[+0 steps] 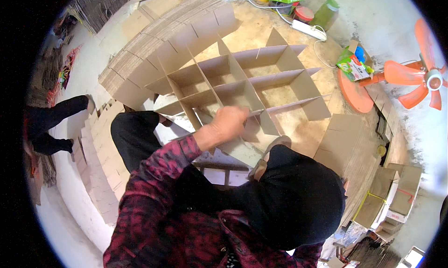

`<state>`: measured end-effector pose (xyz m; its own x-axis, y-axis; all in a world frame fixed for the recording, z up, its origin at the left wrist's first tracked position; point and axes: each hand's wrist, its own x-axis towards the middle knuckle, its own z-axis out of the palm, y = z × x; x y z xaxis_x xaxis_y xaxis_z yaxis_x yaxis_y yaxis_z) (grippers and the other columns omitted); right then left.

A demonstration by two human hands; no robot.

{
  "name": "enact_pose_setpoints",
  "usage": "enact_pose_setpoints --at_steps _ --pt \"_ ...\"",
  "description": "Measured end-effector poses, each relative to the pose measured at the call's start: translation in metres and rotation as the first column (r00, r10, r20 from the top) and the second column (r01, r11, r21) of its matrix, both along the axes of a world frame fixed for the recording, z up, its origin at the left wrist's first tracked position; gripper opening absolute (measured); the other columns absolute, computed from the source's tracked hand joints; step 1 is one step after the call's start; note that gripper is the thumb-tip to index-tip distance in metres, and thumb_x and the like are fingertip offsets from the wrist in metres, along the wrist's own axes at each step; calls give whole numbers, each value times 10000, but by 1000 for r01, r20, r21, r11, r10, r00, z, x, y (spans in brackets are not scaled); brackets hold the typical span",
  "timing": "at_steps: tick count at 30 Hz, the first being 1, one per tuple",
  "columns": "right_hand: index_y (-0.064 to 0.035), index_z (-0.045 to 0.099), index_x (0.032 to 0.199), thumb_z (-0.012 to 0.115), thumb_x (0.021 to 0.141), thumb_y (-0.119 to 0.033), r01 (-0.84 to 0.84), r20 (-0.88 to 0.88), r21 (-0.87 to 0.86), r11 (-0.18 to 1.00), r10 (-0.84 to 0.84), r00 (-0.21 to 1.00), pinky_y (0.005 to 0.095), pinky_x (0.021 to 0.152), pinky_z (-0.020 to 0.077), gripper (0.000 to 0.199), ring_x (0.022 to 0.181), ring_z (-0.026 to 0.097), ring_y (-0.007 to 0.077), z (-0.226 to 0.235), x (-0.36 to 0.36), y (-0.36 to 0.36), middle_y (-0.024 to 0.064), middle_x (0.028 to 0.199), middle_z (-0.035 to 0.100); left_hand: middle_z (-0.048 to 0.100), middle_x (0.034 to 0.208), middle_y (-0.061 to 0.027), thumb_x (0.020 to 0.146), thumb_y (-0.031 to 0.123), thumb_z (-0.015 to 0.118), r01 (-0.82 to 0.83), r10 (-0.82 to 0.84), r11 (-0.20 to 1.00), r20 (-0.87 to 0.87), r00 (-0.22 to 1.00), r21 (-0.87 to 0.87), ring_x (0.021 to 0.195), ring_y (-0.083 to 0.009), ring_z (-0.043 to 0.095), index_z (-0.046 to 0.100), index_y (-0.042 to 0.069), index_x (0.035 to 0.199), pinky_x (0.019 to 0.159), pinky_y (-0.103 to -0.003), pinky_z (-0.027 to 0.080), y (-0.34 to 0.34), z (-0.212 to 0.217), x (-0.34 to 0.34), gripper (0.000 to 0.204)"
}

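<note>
At far left, stacked slotted cardboard strips [140, 53] are seen fanned beside the tabletop [261, 25], where a brown corrugated divider grid [242, 86] of interlocked strips is spread. The left hand [228, 123] is closed on the grid's near edge, while the right hand is hidden behind a black-clad knee [298, 198], so its state cannot be told. Further right, a flat cardboard pile [340, 142] and an orange plastic fan [420, 76] are seen.

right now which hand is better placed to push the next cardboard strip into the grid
Left, likely. The left hand is already at the near edge of the cardboard grid, on a strip. The right hand is hidden from view, so its position cannot be judged.
</note>
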<state>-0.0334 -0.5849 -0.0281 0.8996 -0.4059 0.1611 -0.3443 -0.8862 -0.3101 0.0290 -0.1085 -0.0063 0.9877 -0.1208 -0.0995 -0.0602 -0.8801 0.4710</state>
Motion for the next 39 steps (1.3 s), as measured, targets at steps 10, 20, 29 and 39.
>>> enact_pose_setpoints --at_steps 10,20,29,39 --pt "48 541 1090 607 911 -95 -291 427 130 948 211 879 349 848 464 238 916 557 236 88 25 5 171 1005 588 591 919 -180 703 58 598 -20 17 999 97 995 38 879 -402 606 564 25 895 736 -487 500 8 52 4 198" --pt "-33 445 1375 533 900 6 -825 297 121 552 773 561 311 886 465 485 1030 631 260 145 147 155 264 1193 586 654 913 -196 730 124 588 90 -85 995 -134 987 36 895 -385 635 620 59 970 738 -477 516 -47 9 71 251" --pt "0 487 1333 534 898 35 -881 170 292 372 887 430 284 975 375 438 1177 531 205 146 203 202 207 1227 589 669 843 -190 720 123 592 90 -82 994 -134 988 56 842 -390 653 622 48 912 722 -502 513 -46 14 67 208" --pt "-6 474 1339 512 795 112 -894 -3 313 321 941 337 277 742 480 558 824 660 252 126 213 217 237 907 625 670 836 -182 706 129 602 85 -83 996 -106 991 14 837 -371 659 644 52 864 721 -480 523 -44 10 70 181"
